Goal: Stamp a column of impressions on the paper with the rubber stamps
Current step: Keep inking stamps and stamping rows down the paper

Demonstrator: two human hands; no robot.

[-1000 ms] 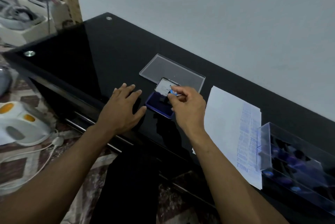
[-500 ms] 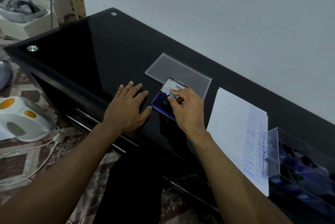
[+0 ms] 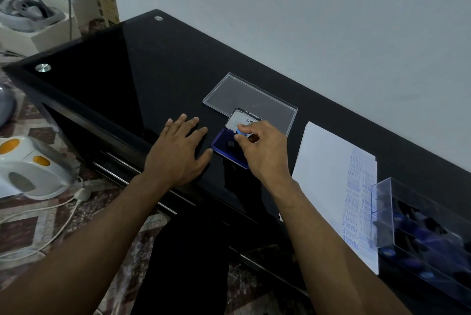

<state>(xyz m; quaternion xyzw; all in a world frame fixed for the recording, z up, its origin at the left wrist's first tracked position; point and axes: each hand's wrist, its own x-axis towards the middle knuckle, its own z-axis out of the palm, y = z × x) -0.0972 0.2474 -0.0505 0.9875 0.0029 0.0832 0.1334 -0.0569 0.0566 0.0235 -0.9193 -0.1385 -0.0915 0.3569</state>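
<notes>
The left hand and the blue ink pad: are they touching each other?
Cannot tell. In the head view, the left hand lies flat on the black table, its thumb tip right beside the ink pad; no contact or gap shows plainly.

Glossy black desk; deep blue ink pad with a white-labelled lid; white paper bearing pale blue stamped words; blue-topped stamp; clear box of dark blue stamps; maroon patterned floor.

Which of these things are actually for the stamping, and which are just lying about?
For the job:
stamp, pinched in the right hand
ink pad
paper
stamp box

Lying about:
clear lid
white kettle on the floor
boxes beyond the table
</notes>
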